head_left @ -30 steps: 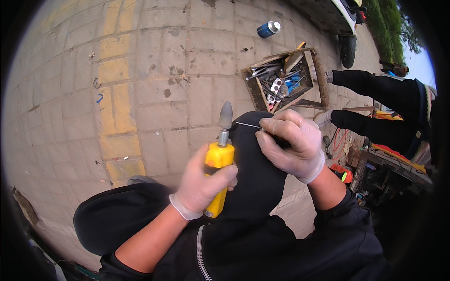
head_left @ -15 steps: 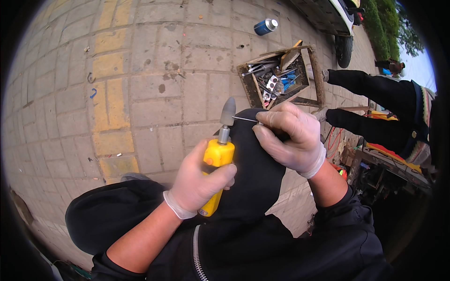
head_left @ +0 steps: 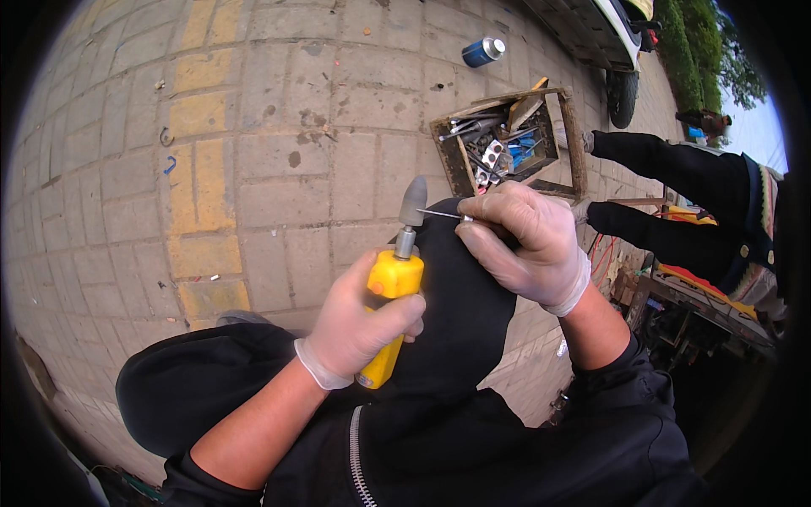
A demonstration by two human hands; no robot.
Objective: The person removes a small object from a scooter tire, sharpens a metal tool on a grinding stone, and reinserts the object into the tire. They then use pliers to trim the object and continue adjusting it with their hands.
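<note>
My gloved left hand [head_left: 359, 321] is wrapped round the yellow body of a handheld rotary grinder [head_left: 395, 277]. A grey bullet-shaped grinding stone [head_left: 413, 201] points up and away from its metal collet. In a pinch between thumb and fingers, my gloved right hand [head_left: 528, 241] holds a thin metal pin [head_left: 441, 214]. The pin's tip meets the right side of the stone, or lies right at it. Its other end is hidden in my fingers. Both hands are above my dark-trousered knee [head_left: 460, 279].
Beyond my right hand sits a wooden toolbox [head_left: 448, 156] full of tools. A blue can [head_left: 483, 52] lies on the paving farther back. On the right stands another person in dark trousers [head_left: 667, 160], near a cluttered workbench [head_left: 710, 313]. A vehicle wheel [head_left: 622, 97] is at the upper right.
Both hands keep nearly the same pose, the pin still at the stone. My right hand has shifted very slightly. The background has moved a little with the view.
</note>
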